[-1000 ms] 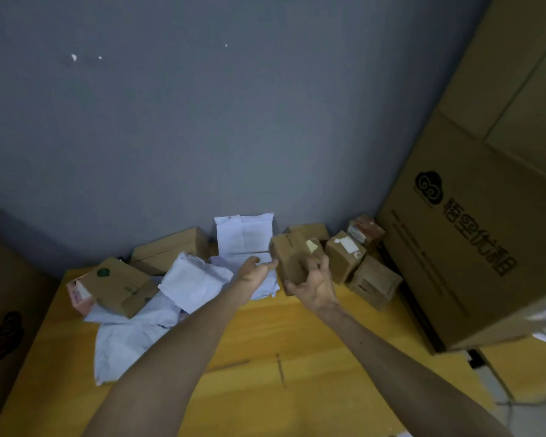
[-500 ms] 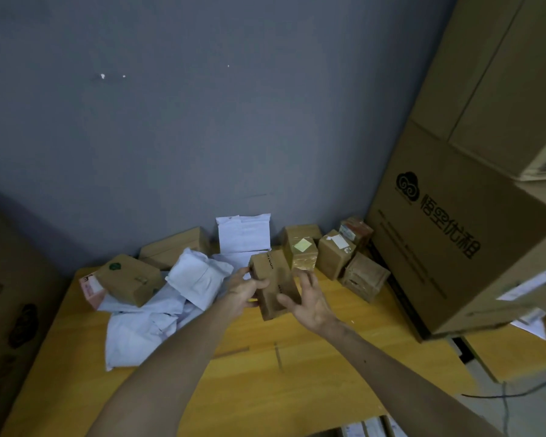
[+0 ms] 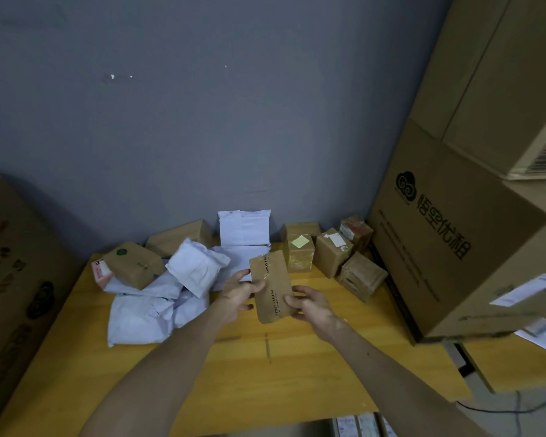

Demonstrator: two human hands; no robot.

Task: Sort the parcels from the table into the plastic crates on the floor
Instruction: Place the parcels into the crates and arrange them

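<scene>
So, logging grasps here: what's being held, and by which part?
A small brown box, held by both hands: left hand on its left side, right hand at its lower right edge.

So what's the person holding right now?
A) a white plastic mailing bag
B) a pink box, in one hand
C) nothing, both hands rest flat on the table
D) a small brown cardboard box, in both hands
D: the left hand and the right hand grip opposite sides of a small brown cardboard box, raised above the yellow table; the white bags lie untouched on the table.
</scene>
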